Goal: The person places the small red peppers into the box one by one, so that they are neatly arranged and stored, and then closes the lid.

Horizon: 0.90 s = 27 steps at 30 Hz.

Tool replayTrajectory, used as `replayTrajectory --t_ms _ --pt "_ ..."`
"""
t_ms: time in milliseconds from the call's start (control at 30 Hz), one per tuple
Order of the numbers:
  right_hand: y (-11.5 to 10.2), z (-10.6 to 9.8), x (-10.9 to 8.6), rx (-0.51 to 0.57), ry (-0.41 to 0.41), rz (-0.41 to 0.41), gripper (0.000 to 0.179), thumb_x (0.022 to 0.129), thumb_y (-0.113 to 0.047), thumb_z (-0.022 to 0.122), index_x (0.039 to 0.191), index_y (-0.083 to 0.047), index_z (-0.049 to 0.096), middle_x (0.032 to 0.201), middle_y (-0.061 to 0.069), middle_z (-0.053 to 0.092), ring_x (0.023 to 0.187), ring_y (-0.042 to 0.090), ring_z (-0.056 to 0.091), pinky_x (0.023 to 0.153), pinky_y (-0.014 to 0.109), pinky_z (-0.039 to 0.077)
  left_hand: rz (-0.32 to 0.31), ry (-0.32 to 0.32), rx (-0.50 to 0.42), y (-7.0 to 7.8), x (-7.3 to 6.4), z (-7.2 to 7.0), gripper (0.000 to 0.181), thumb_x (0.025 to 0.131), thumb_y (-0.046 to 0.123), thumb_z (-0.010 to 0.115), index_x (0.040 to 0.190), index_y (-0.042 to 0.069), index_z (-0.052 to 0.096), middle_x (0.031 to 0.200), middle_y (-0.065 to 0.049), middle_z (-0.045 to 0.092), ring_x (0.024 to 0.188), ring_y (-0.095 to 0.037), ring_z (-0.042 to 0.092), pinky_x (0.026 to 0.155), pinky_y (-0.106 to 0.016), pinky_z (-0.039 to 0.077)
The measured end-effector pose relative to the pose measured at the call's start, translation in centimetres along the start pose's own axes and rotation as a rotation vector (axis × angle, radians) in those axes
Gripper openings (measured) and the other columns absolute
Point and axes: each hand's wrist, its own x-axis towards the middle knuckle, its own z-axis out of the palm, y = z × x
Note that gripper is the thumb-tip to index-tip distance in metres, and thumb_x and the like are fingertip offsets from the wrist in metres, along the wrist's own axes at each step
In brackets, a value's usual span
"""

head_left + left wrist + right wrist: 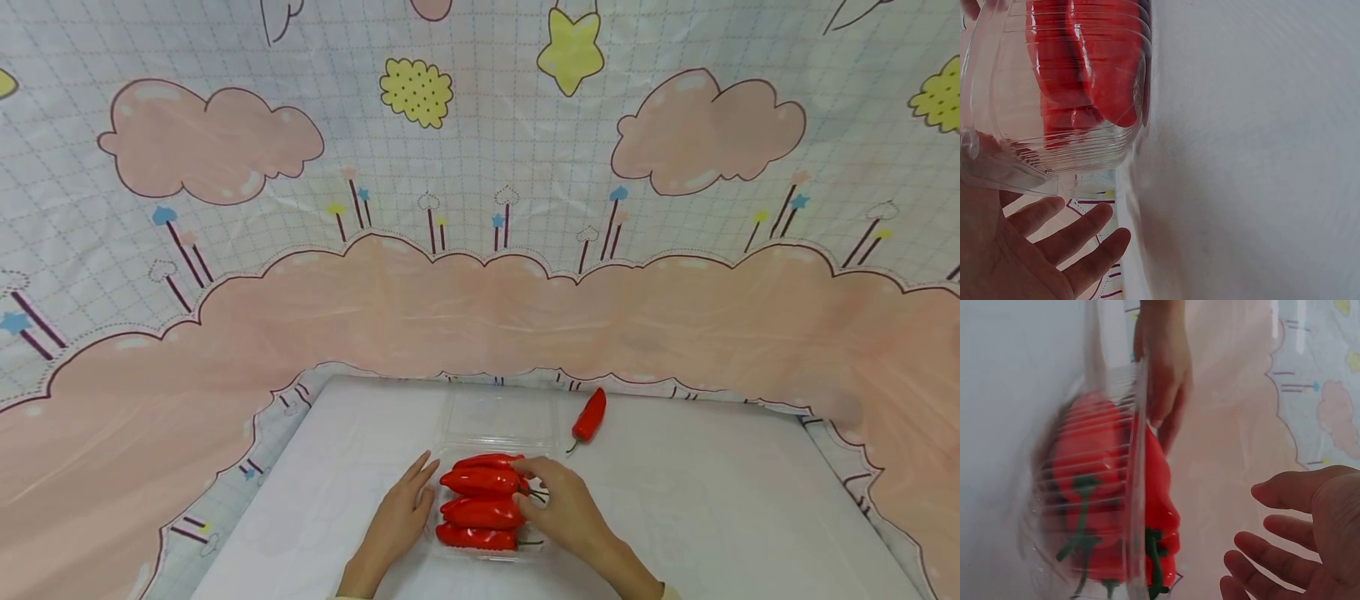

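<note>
A clear plastic clamshell box holds several red chili peppers with green stems, lying side by side with stems to the right. Its clear lid is folded back on the far side. My left hand is at the box's left side, its fingers extended; in the left wrist view the left hand lies along the box wall. Above the stem ends hovers my right hand. The right wrist view shows the right hand with fingers spread apart, holding nothing, beside the peppers.
One more red chili pepper lies on the white table, to the right of the lid, stem toward me. A patterned curtain with clouds and stars hangs behind the table and along its sides.
</note>
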Motion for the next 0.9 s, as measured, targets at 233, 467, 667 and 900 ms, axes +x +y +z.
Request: replayTrajectory --t_ms 233,467,667,900 --pt "-0.1 -1.0 0.3 0.002 0.056 0.006 0.045 0.086 -0.020 0.073 0.129 -0.017 0.061 0.119 0.003 0.069 0.104 0.021 0.064 0.085 0.042 0.060 0.005 0.001 -0.002 0.0 0.1 0.0 0.043 0.098 0.014 0.054 0.141 0.012 0.054 0.154 -0.007 0.044 0.132 -0.036 0.053 0.105 -0.057 0.045" --pt "0.0 -1.9 0.3 0.018 0.160 0.019 0.049 0.084 -0.014 0.075 0.129 -0.021 0.061 0.118 -0.009 0.067 0.104 0.012 0.063 0.087 0.028 0.057 0.011 0.007 -0.009 0.2 0.0 -0.1 0.042 0.098 0.015 0.054 0.140 0.011 0.055 0.153 -0.008 0.045 0.132 -0.035 0.053 0.106 -0.056 0.045" --pt "0.3 -2.9 0.5 0.050 0.217 0.021 0.047 0.083 -0.013 0.076 0.128 -0.019 0.062 0.120 -0.007 0.067 0.105 0.016 0.066 0.090 0.038 0.058 0.022 0.008 -0.010 0.1 -0.1 -0.1 0.042 0.098 0.013 0.055 0.139 0.010 0.056 0.153 -0.009 0.046 0.130 -0.035 0.054 0.105 -0.056 0.045" --pt "1.1 -3.7 0.5 0.031 0.286 -0.013 0.047 0.082 -0.012 0.078 0.126 -0.014 0.064 0.117 -0.002 0.068 0.100 0.015 0.066 0.087 0.036 0.059 0.016 0.004 -0.015 0.1 -0.1 -0.1 0.041 0.098 0.013 0.055 0.139 0.010 0.056 0.153 -0.008 0.046 0.130 -0.035 0.055 0.105 -0.056 0.045"
